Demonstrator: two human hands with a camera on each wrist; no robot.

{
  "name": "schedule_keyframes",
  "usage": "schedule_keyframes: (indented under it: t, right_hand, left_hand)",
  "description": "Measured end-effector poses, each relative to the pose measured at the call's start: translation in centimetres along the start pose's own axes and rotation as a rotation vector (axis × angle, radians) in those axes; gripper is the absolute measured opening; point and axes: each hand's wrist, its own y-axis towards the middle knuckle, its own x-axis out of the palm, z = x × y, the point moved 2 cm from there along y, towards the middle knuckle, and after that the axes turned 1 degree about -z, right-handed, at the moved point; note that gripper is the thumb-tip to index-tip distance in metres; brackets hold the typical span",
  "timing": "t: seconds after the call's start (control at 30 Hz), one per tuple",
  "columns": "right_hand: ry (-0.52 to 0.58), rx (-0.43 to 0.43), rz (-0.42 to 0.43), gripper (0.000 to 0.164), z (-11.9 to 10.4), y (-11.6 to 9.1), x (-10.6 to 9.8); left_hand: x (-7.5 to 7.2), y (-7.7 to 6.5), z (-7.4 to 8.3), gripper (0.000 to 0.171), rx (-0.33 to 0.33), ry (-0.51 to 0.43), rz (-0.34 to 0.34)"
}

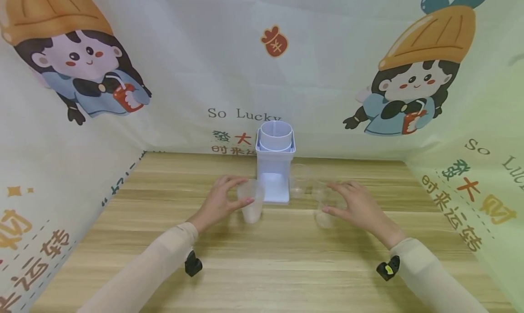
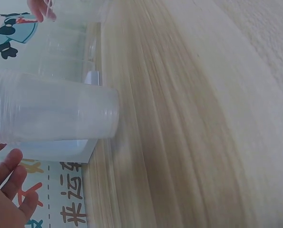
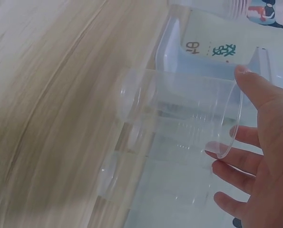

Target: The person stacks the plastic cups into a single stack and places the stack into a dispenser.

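Head, cup stack (image 1: 251, 211): upright, clamped near rim by L hand (image 1: 221, 203); just L & front of white dispenser stand (image 1: 274, 163); L hand nearer stand than R hand (image 1: 363, 208).
Head, clear cup (image 1: 326, 219): R of stand, blurred.
L wrist, cup stack: long axis approx. vert., nested rims at hand end; table (image 2: 155, 118) contact unclear.
R wrist, clear cup: pinched at rim, mouth twd palm; other clear cups (image 3: 165, 180) nearby.
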Motion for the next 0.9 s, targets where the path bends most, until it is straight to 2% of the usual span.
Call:
schedule_keyframes:
  t: [0.4,0.9]
  right_hand:
    - [-0.03,-0.062,0.026,0.071,-1.8,1.0,0.2]
    - [0.033,-0.08,-0.031,0.075,-5.2,3.7,1.1]
  left_hand:
    - [0.1,-0.1,-0.2,0.064,-0.011,-0.001,-0.013]
    - [-0.3,-0.1,0.2,0.062,0.002,0.019,-0.011]
